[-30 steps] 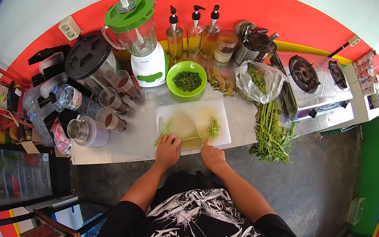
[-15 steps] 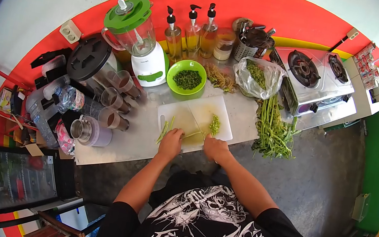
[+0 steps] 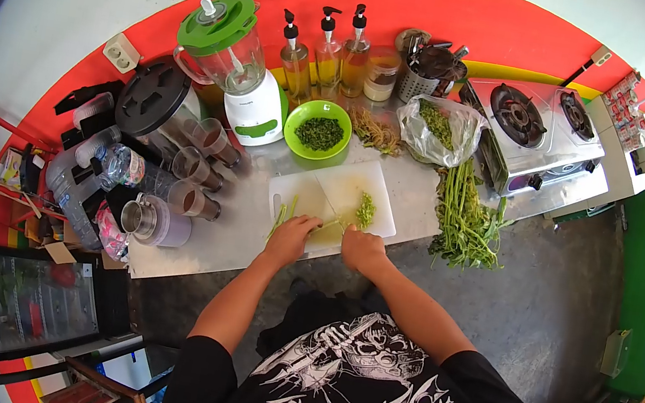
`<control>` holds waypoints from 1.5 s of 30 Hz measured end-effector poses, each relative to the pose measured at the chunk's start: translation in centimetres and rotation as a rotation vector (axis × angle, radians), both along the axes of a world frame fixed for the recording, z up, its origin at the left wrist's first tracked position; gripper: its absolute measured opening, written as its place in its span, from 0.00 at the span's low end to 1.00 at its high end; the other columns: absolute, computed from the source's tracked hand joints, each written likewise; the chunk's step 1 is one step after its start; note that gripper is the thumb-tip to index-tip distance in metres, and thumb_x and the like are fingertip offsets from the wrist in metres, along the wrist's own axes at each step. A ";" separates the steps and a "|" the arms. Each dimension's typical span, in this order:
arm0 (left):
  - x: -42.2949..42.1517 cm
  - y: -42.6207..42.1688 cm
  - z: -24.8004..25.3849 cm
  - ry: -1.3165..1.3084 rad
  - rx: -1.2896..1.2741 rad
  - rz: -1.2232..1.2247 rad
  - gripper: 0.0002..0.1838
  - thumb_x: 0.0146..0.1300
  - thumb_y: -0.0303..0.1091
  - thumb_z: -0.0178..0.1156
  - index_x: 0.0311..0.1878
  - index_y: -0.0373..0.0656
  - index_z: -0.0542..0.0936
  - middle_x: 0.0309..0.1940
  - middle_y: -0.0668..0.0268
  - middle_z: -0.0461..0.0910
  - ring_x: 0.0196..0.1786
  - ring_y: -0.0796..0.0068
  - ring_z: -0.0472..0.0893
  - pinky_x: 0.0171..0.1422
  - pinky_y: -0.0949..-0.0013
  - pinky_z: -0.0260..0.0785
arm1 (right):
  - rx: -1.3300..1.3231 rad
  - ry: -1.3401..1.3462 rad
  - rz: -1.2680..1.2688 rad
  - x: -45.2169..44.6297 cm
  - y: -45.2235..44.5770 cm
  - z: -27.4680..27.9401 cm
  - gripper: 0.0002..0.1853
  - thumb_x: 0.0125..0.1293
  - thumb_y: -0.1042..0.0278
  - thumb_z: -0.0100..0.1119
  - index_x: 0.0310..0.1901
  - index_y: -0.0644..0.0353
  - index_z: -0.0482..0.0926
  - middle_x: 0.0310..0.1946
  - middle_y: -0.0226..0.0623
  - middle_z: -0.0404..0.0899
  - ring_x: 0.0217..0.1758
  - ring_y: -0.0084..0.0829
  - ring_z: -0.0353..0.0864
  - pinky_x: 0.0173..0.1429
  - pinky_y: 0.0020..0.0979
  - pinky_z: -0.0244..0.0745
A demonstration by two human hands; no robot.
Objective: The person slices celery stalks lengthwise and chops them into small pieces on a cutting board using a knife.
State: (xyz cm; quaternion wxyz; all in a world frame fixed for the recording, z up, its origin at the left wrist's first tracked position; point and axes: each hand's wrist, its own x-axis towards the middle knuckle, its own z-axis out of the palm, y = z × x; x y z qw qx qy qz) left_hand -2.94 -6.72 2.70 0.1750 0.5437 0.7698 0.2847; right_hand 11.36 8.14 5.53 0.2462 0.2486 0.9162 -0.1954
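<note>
A white cutting board lies on the metal table. My left hand is closed on a thin green stem at the board's near edge. My right hand is wrapped round a knife, whose thin blade points away and to the left across the board; its handle is hidden in my fist. The stem reaches from my left fingers towards the blade. To the right of the blade sits a small heap of chopped green pieces. More loose stems lie left of my left hand.
Behind the board stand a green bowl of chopped leaves and a blender. To the right are a bunch of leafy stems, a plastic bag and a gas stove. Dark-filled glasses and a flask stand left.
My left hand has shifted slightly right and away from me along the stem. My right hand and the knife have moved a little to the left, so the hands are closer together.
</note>
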 end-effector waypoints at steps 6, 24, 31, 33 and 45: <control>0.5 -0.8 -1.9 0.111 0.004 0.023 0.23 0.58 0.16 0.56 0.52 0.50 0.86 0.42 0.64 0.80 0.48 0.57 0.81 0.54 0.56 0.75 | 0.009 0.003 -0.062 0.3 -1.2 -1.4 0.13 0.68 0.70 0.52 0.51 0.66 0.71 0.44 0.54 0.86 0.50 0.49 0.88 0.54 0.46 0.81; 0.8 0.1 -1.4 0.109 -0.068 0.087 0.25 0.55 0.16 0.56 0.53 0.50 0.86 0.40 0.61 0.81 0.46 0.54 0.81 0.52 0.56 0.74 | -0.020 -0.008 -0.063 -0.6 -1.4 -2.0 0.18 0.70 0.67 0.50 0.56 0.69 0.70 0.46 0.55 0.85 0.53 0.51 0.87 0.57 0.47 0.80; 0.5 -0.1 -2.1 0.112 -0.088 0.084 0.29 0.51 0.15 0.58 0.55 0.54 0.86 0.41 0.65 0.80 0.48 0.57 0.81 0.55 0.58 0.76 | -0.038 -0.018 -0.050 -1.1 -1.0 -1.0 0.17 0.70 0.67 0.51 0.55 0.69 0.71 0.46 0.57 0.85 0.52 0.53 0.86 0.56 0.48 0.80; 0.8 -0.5 -2.3 0.092 -0.067 0.097 0.29 0.52 0.15 0.57 0.55 0.54 0.86 0.41 0.66 0.80 0.47 0.58 0.81 0.55 0.58 0.76 | -0.040 -0.027 -0.065 -1.1 -1.4 -1.4 0.17 0.69 0.67 0.51 0.55 0.69 0.71 0.46 0.58 0.85 0.52 0.53 0.86 0.56 0.49 0.80; 1.2 -0.7 -2.1 0.101 -0.006 0.124 0.26 0.52 0.15 0.57 0.52 0.53 0.88 0.40 0.68 0.79 0.48 0.61 0.80 0.56 0.60 0.75 | -0.043 -0.033 -0.016 -2.0 -2.0 -1.9 0.19 0.68 0.65 0.56 0.54 0.69 0.69 0.47 0.59 0.84 0.53 0.54 0.86 0.58 0.48 0.80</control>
